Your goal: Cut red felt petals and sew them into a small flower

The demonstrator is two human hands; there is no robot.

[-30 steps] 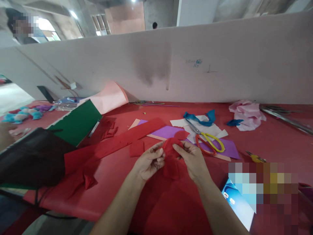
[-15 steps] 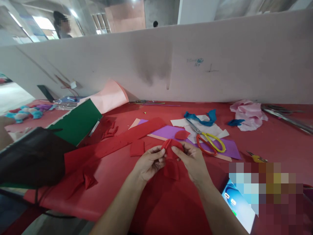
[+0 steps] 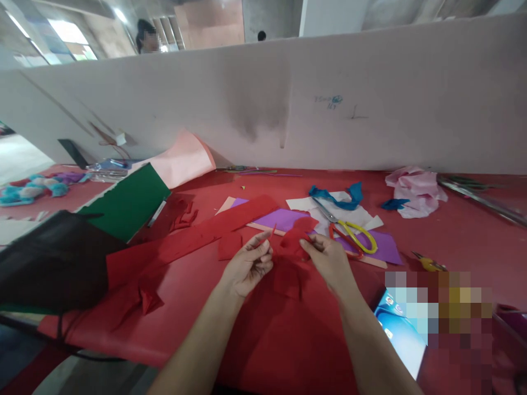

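Note:
My right hand (image 3: 329, 262) pinches the edge of a rounded piece of red crepe paper (image 3: 294, 242). Between the thumb and fingers of my left hand (image 3: 249, 266) is a thin red strip (image 3: 272, 232) that stands up from the fingertips. Whether the strip still joins the rounded piece cannot be made out. Under my hands, a small red piece (image 3: 287, 281) lies on the red table. Just left of my left hand is a red square piece (image 3: 229, 247). Scissors (image 3: 343, 224) with yellow and red handles rest beyond my right hand.
Purple sheets (image 3: 284, 219), white paper (image 3: 300, 204) and a blue scrap (image 3: 337, 196) lie beyond my hands. At right are a phone (image 3: 405, 343), yellow-handled pliers (image 3: 430, 263) and crumpled pink paper (image 3: 415, 192). A green board (image 3: 132, 200) and black bag (image 3: 53, 263) stand left.
My hands have moved slightly apart. The red piece, gathered between both hands before, now spreads from my right hand, and a thin strip shows in my left.

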